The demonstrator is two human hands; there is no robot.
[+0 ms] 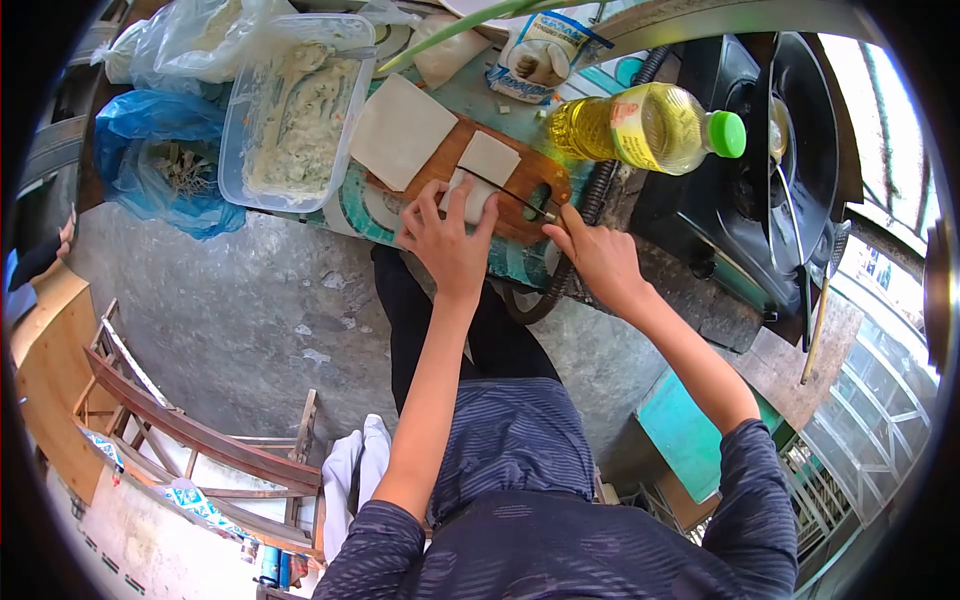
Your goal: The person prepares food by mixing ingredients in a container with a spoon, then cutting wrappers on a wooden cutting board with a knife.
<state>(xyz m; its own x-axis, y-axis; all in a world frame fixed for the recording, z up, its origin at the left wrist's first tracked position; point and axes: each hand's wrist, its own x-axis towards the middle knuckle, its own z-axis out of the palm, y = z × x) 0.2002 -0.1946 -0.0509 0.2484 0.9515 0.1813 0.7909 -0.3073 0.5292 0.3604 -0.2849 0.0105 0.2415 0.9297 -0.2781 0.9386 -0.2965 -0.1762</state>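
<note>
My right hand (600, 258) grips a knife (512, 193) by its handle, and the dark blade lies across a pale, flat square piece (490, 157) on the wooden cutting board (545, 170). The fingers of my left hand (447, 235) are spread and press down on the near part of that piece (468, 200), just beside the blade. To the left, a stack of larger pale square sheets (405, 130) overlaps the board's edge. Left of the stack, a clear plastic tub (232, 165) holds a creamy white mixture with green bits (300, 125).
A bottle of yellow oil (640, 128) with a green cap lies right of the board. Behind it sits a blue-and-white packet (545, 58). A gas stove (735, 180) with a pan (805, 130) stands at the right. Plastic bags (165, 125) are at the left. Another person's hand (67, 236) shows at the far left.
</note>
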